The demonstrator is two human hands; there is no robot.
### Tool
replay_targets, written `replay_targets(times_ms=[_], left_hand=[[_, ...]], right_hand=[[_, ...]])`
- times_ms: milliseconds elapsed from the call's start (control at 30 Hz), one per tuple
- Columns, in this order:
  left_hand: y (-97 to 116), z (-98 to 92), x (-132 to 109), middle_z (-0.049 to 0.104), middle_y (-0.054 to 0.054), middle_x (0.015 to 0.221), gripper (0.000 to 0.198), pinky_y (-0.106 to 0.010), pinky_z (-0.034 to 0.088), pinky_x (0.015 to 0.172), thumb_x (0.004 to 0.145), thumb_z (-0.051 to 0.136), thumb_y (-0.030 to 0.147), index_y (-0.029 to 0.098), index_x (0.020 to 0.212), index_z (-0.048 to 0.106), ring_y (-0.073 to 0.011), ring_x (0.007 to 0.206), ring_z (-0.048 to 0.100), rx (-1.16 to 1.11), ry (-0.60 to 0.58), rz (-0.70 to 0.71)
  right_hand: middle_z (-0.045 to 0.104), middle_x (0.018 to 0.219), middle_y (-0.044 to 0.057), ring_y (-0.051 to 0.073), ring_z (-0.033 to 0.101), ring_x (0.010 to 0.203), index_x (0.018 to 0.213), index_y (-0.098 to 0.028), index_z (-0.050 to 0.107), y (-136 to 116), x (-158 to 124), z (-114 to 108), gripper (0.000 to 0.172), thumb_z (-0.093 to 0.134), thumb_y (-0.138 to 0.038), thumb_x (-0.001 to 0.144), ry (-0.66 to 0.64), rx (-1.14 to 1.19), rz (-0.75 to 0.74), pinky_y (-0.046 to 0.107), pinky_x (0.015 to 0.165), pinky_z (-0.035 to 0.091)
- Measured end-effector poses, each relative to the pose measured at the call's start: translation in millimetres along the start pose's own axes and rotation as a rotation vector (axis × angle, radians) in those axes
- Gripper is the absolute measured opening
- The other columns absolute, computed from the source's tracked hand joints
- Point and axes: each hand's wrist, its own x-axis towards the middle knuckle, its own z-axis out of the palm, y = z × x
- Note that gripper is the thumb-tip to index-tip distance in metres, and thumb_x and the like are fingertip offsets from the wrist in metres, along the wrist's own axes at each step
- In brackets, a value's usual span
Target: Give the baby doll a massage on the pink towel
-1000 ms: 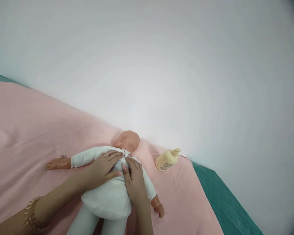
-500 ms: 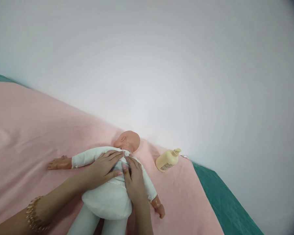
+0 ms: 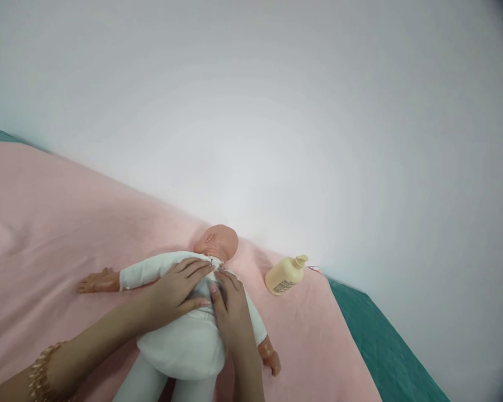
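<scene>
A baby doll (image 3: 184, 340) in a white suit lies on a pink cloth (image 3: 46, 223), its bald head (image 3: 218, 243) turned toward the wall. My left hand (image 3: 178, 290) rests flat on the doll's chest, fingers stretched toward the neck. My right hand (image 3: 231, 310) lies beside it on the chest, fingers extended, thumb touching the left hand's fingertips. Both hands press on the white fabric near a small fastening at the collar. A gold bracelet (image 3: 39, 371) circles my left wrist.
A cream pump bottle (image 3: 285, 274) lies on its side on the pink cloth, right of the doll's head. A teal sheet (image 3: 381, 352) shows beyond the cloth at the right. A white wall (image 3: 276, 111) runs close behind.
Nearly nothing moved. My hands stay on the doll's chest; my left forearm and bracelet slid slightly lower and to the left in view.
</scene>
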Motion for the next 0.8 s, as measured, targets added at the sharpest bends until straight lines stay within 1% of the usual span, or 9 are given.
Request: replay_targets(times_ms=[100, 200, 267, 400, 467, 533, 633, 733, 800], left_hand=[[8.4, -4.2, 1.1, 0.058, -0.01, 0.144, 0.051, -0.048, 0.041, 0.111, 0.1, 0.054, 0.047, 0.023, 0.145, 0.049, -0.0303, 0.135, 0.047, -0.008, 0.032, 0.055], [20.5, -13.8, 2.7, 0.064, -0.009, 0.135, 0.043, -0.045, 0.044, 0.108, 0.101, 0.055, 0.047, 0.022, 0.137, 0.056, -0.0289, 0.128, 0.053, -0.028, 0.031, 0.096], [29.8, -24.1, 4.0, 0.067, -0.008, 0.129, 0.038, -0.042, 0.045, 0.105, 0.102, 0.054, 0.044, 0.022, 0.133, 0.058, -0.0269, 0.121, 0.057, -0.043, 0.013, 0.112], [47.8, -48.0, 7.4, 0.071, -0.007, 0.119, 0.028, -0.04, 0.047, 0.098, 0.103, 0.053, 0.041, 0.021, 0.12, 0.063, -0.0261, 0.111, 0.063, -0.035, -0.018, 0.153], [57.6, -58.7, 9.2, 0.073, -0.005, 0.11, 0.021, -0.037, 0.049, 0.092, 0.101, 0.057, 0.038, 0.02, 0.108, 0.066, -0.0252, 0.103, 0.066, -0.055, -0.08, 0.134], [69.1, -67.9, 9.7, 0.074, -0.002, 0.098, 0.015, -0.034, 0.049, 0.084, 0.097, 0.064, 0.033, 0.019, 0.096, 0.068, -0.0238, 0.094, 0.068, -0.09, -0.186, 0.057], [86.9, -76.7, 5.6, 0.073, 0.002, 0.087, 0.015, -0.03, 0.048, 0.076, 0.091, 0.074, 0.033, 0.021, 0.083, 0.069, -0.0214, 0.084, 0.068, -0.16, -0.354, -0.025], [97.3, -76.4, -2.9, 0.074, 0.005, 0.085, 0.013, -0.027, 0.048, 0.071, 0.082, 0.082, 0.033, 0.026, 0.08, 0.072, -0.0195, 0.08, 0.068, -0.214, -0.421, -0.014], [97.3, -71.4, -8.6, 0.074, 0.006, 0.082, 0.011, -0.027, 0.048, 0.065, 0.08, 0.082, 0.033, 0.027, 0.08, 0.073, -0.0185, 0.073, 0.068, -0.187, -0.405, 0.013]], right_hand=[[0.064, 0.128, 0.011, 0.025, 0.055, 0.124, 0.12, -0.017, 0.067, -11.1, -2.2, -7.4, 0.031, 0.046, -0.029, 0.1, 0.0, 0.016, -0.015, 0.041, 0.108, 0.041], [0.068, 0.107, 0.006, 0.021, 0.061, 0.104, 0.102, -0.02, 0.069, -26.0, -6.2, -14.1, 0.024, 0.045, -0.023, 0.101, -0.02, 0.038, -0.032, 0.034, 0.094, 0.047], [0.068, 0.099, 0.004, 0.019, 0.062, 0.096, 0.094, -0.021, 0.068, -35.4, -10.0, -17.6, 0.023, 0.045, -0.021, 0.101, -0.029, 0.036, -0.053, 0.03, 0.087, 0.047], [0.067, 0.089, 0.002, 0.018, 0.061, 0.087, 0.087, -0.021, 0.066, -49.2, -18.5, -24.7, 0.022, 0.048, -0.019, 0.1, -0.024, 0.001, -0.092, 0.027, 0.078, 0.045], [0.066, 0.083, 0.0, 0.017, 0.06, 0.081, 0.081, -0.021, 0.065, -54.2, -23.0, -29.1, 0.023, 0.051, -0.016, 0.098, -0.056, -0.027, -0.086, 0.026, 0.074, 0.043], [0.064, 0.075, -0.002, 0.015, 0.059, 0.074, 0.071, -0.021, 0.062, -58.1, -28.3, -33.3, 0.026, 0.056, -0.01, 0.094, -0.159, -0.055, -0.068, 0.025, 0.069, 0.041], [0.064, 0.069, -0.004, 0.013, 0.059, 0.067, 0.059, -0.02, 0.06, -60.6, -37.8, -37.1, 0.031, 0.064, -0.002, 0.084, -0.404, -0.042, -0.061, 0.024, 0.062, 0.039], [0.073, 0.08, -0.002, 0.017, 0.067, 0.074, 0.065, -0.024, 0.072, -59.2, -45.5, -36.5, 0.025, 0.07, -0.002, 0.078, -0.555, -0.055, -0.04, 0.024, 0.062, 0.044], [0.078, 0.091, 0.0, 0.021, 0.072, 0.081, 0.076, -0.027, 0.08, -56.9, -47.2, -34.4, 0.023, 0.071, -0.006, 0.078, -0.595, -0.114, 0.0, 0.025, 0.066, 0.048]])
